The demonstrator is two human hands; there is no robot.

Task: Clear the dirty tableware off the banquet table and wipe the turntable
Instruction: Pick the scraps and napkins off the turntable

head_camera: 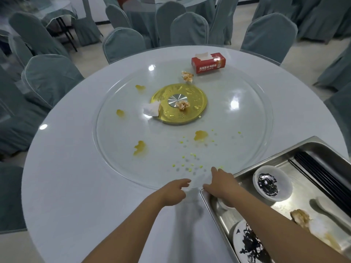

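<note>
The glass turntable (237,149) on the round white table (76,186) carries orange sauce smears (139,148), yellow crumbs (188,164) and crumpled tissues (152,109) around its gold hub (195,112). My left hand (173,191) hovers at the turntable's near rim, fingers loosely curled, holding nothing. My right hand (220,184) lies flat with straight fingers on that near rim, beside the steel tray (212,207). The tray holds a dirty small bowl (271,183), black chopsticks (322,179), a white spoon (328,211), a stained plate (248,243) and used tissue (302,217).
A red tissue box (209,62) stands at the turntable's far edge, with a soiled tissue (187,76) next to it. Grey-covered chairs (49,76) ring the table; further tables stand behind.
</note>
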